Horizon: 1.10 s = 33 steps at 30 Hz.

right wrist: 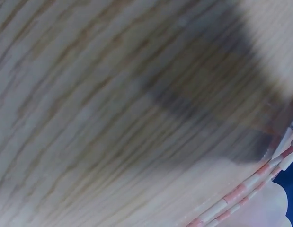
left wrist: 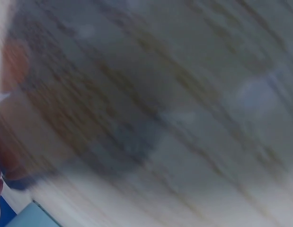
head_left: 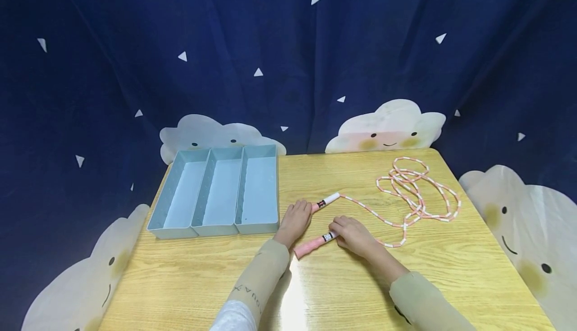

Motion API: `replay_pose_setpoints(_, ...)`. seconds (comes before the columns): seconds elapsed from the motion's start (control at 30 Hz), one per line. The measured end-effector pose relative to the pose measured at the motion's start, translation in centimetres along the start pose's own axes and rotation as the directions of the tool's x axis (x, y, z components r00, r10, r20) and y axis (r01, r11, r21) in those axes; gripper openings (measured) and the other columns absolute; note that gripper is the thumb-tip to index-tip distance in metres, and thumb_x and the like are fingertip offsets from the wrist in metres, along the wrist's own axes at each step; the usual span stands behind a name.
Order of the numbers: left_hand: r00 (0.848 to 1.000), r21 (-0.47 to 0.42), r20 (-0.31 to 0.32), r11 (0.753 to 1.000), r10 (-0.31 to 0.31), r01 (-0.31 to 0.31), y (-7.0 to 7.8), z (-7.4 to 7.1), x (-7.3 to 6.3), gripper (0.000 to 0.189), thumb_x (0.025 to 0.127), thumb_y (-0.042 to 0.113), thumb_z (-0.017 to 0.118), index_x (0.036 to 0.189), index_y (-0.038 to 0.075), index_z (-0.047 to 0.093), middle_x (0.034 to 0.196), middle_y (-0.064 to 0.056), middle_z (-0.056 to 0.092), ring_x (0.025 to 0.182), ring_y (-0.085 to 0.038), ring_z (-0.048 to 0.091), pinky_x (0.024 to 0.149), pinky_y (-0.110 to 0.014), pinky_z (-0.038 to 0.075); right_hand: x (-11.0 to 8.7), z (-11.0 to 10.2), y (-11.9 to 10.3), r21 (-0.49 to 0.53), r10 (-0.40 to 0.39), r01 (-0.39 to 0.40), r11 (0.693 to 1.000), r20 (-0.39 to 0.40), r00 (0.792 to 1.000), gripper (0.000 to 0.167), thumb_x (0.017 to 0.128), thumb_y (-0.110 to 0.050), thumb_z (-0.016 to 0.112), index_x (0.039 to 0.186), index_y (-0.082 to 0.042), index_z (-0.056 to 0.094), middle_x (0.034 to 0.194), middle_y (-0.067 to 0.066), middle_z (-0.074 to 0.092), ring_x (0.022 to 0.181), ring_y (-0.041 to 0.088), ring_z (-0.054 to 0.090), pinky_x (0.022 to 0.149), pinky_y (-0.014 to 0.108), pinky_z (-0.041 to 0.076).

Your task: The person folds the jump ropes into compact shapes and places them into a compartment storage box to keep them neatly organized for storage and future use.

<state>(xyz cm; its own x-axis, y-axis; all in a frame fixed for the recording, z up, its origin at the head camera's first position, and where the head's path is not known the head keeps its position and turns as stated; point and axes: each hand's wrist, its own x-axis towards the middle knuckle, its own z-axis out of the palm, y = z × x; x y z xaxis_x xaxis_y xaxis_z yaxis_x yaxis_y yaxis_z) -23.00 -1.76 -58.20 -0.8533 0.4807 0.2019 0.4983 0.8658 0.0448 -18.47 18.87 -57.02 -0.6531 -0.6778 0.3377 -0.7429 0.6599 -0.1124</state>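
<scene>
A jump rope with pink-and-white beads (head_left: 412, 191) lies on the wooden table, looped at the right. My left hand (head_left: 295, 221) grips the pink end of one handle (head_left: 332, 198), whose white end points away toward the rope. Closer to me lies the second handle (head_left: 311, 246), pink with a label. My right hand (head_left: 353, 236) pinches its white end, and the fingers hide the tip. In the right wrist view two strands of the beaded rope (right wrist: 231, 194) run past the lower right corner. The left wrist view shows mostly tabletop, with fingertips at its left edge.
A light blue tray (head_left: 194, 232) with three compartments stands left of my left hand. Its corner (left wrist: 35, 217) also shows in the left wrist view. A dark blue curtain (head_left: 297, 45) with white triangles and smiling clouds hangs behind the wooden table (head_left: 180, 281).
</scene>
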Motion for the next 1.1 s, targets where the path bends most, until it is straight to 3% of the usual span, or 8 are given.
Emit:
replay_pose_setpoints(0.47,0.999,-0.066,0.047,0.998,0.025,-0.021,-0.3,-0.4,-0.6,0.021,0.098,0.028,0.039,0.105,0.011,0.05,0.095,-0.001,0.051,0.093,-0.017,0.05,0.08,-0.031,0.043,-0.3,-0.2,0.6,0.002,-0.018,0.018,1.0,-0.077,0.997,0.034,0.062,-0.004,0.074,0.092,-0.011,0.061,0.092,0.001,0.058,0.086,0.019,0.055,0.077,0.033,0.049)
replay_pose_setpoints(0.77,0.997,-0.135,0.069,0.99,0.039,-0.029,-0.2,-0.8,-0.7,0.022,0.099,0.028,0.037,0.107,0.011,0.049,0.096,0.0,0.05,0.091,-0.016,0.049,0.078,-0.03,0.043,-0.2,-0.5,1.2,-0.032,-0.028,0.025,0.999,-0.096,0.995,0.035,0.061,-0.006,0.076,0.094,-0.01,0.062,0.093,0.003,0.058,0.088,0.02,0.056,0.081,0.034,0.049)
replay_pose_setpoints(1.1,0.999,-0.378,0.043,0.926,0.032,-0.014,-0.4,-1.6,-0.9,0.022,0.097,0.027,0.043,0.106,0.009,0.053,0.092,-0.001,0.052,0.088,-0.015,0.049,0.08,-0.029,0.044,0.0,-1.0,1.7,-0.046,-0.027,0.022,0.999,-0.114,0.993,0.035,0.064,-0.009,0.077,0.096,-0.009,0.062,0.095,0.004,0.059,0.088,0.02,0.056,0.082,0.034,0.049)
